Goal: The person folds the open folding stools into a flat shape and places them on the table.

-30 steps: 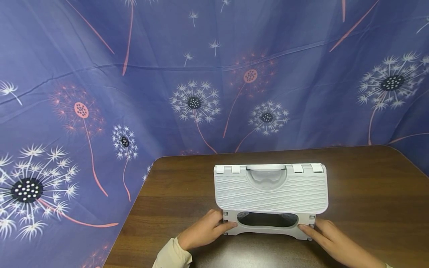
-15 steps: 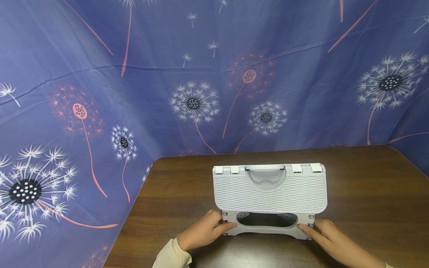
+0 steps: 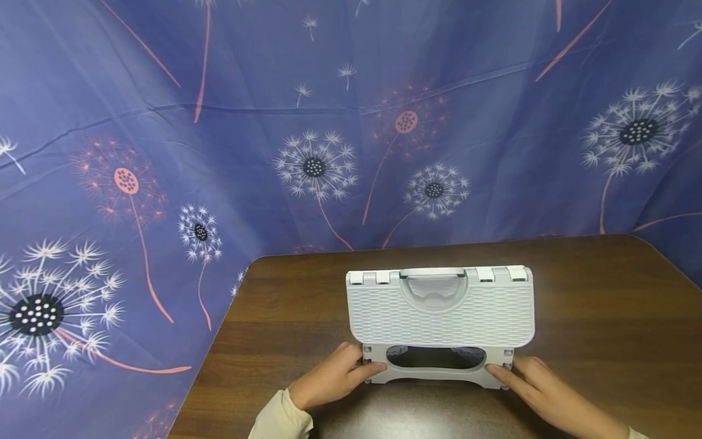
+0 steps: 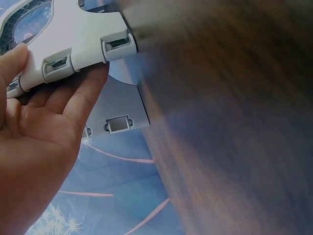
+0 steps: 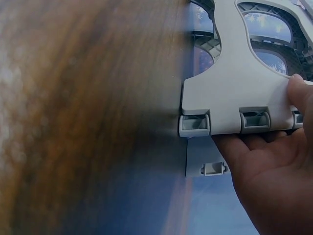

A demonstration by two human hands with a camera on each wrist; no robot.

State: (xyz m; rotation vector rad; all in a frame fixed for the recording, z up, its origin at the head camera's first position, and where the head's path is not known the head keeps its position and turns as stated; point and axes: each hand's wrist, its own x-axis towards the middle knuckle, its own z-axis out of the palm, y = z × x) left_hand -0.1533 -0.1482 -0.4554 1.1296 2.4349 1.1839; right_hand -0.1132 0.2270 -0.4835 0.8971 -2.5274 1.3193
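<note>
A pale grey plastic folding step stool (image 3: 441, 320) stands on the table, its top textured and tilted toward me, with a carry handle (image 3: 433, 272) along the far edge. My left hand (image 3: 331, 379) grips the left side of its front leg panel (image 3: 439, 375), thumb on the near face. At the opposite side my right hand (image 3: 540, 387) holds the same panel in a matching way. The left wrist view has the fingers of the left hand (image 4: 46, 137) curled behind the hinged edge. In the right wrist view, the right hand (image 5: 274, 169) wraps the panel edge likewise.
The brown wooden table (image 3: 285, 299) extends around the stool on both sides. A blue cloth (image 3: 247, 171) with dandelion prints hangs behind the table and along its left side. Another leg panel (image 4: 117, 103) stands farther back under the stool.
Only the head view shifts slightly. Both hands keep the same hold and the stool keeps its shape and place.
</note>
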